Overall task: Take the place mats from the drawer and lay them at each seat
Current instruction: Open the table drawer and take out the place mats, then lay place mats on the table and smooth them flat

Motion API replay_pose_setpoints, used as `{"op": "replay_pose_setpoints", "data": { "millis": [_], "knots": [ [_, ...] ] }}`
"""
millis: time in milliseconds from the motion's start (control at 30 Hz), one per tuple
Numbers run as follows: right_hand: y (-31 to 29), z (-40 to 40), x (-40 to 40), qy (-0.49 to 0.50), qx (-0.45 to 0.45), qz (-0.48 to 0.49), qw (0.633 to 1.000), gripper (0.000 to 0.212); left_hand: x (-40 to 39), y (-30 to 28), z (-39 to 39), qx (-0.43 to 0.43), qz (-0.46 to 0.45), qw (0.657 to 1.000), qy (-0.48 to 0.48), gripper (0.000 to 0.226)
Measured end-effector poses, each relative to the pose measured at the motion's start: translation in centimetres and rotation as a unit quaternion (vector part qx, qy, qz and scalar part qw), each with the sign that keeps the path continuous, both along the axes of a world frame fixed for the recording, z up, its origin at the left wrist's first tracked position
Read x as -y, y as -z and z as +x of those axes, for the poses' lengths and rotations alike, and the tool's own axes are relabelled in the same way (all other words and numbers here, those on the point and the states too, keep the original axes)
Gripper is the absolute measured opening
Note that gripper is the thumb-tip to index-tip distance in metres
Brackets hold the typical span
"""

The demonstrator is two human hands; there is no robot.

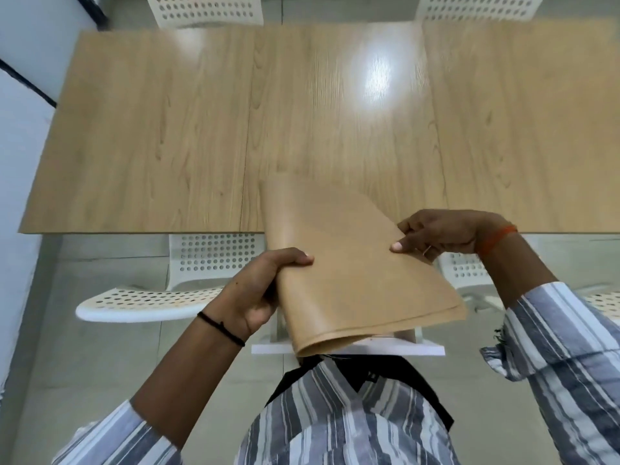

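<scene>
Head camera, wide-angle, looking steeply down — hands close, table stretching ahead.

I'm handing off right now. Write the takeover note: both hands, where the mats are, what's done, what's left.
Left hand: grips the left edge of the stack of tan, flexible place mats.
Right hand: pinches the stack's right edge.
Mats: all held in the air above the near edge of the light wooden table, between two near white perforated chairs.
Done: mats are out and at the table.
Left: none laid yet; every seat needs one.
</scene>
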State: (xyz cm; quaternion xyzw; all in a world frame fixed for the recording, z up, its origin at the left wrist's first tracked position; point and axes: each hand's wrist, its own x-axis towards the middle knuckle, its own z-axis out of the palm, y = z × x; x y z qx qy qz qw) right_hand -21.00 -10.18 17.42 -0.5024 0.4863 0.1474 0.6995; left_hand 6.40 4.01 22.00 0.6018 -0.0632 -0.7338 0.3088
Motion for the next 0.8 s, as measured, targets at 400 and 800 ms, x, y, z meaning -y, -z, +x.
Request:
{"op": "replay_pose_setpoints", "data": {
  "millis": [400,800],
  "knots": [
    [2.1,3.5,8.1,0.313,-0.120,-0.315,0.888,0.074,15.9,7.2,-5.8,-0.045,-0.006,0.961,-0.274,0.019],
    [9.3,3.0,8.4,0.381,-0.126,-0.289,0.869,0.044,19.8,12.4,-8.3,0.082,0.038,0.995,-0.029,0.034]
  ]
}}
